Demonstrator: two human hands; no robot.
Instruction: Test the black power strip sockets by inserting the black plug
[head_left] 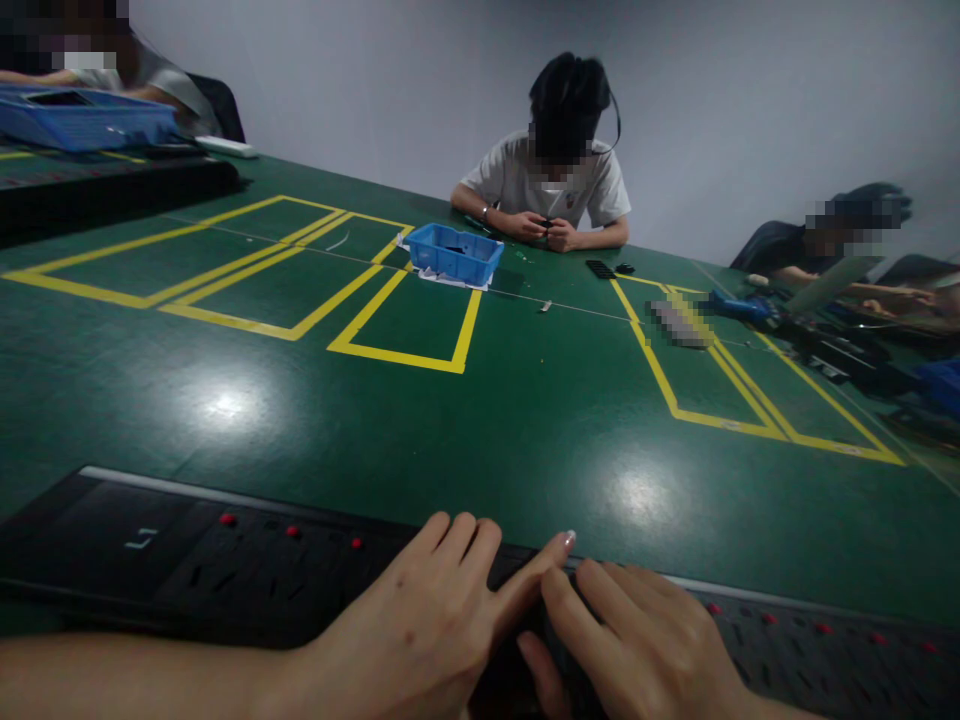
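A long black panel [247,560] with a row of red knobs lies along the near edge of the table, under my two hands. My left hand [427,610] is closed over the panel's middle, its fingers curled down and one digit stretched right towards the other hand. Right beside it, my right hand [637,630] is closed, knuckles up, with its thumb bent below the forefinger. Something dark shows between the two hands, too shadowed to name. The fingertips of both hands are mostly hidden, and so is whatever they hold.
Yellow tape outlines [397,355] mark the green table [525,440]. A blue basket [454,258] stands beyond, before a person [577,170] handling a small dark thing. A larger blue basket [90,120] is far left. Black equipment [840,350] and another person are at right.
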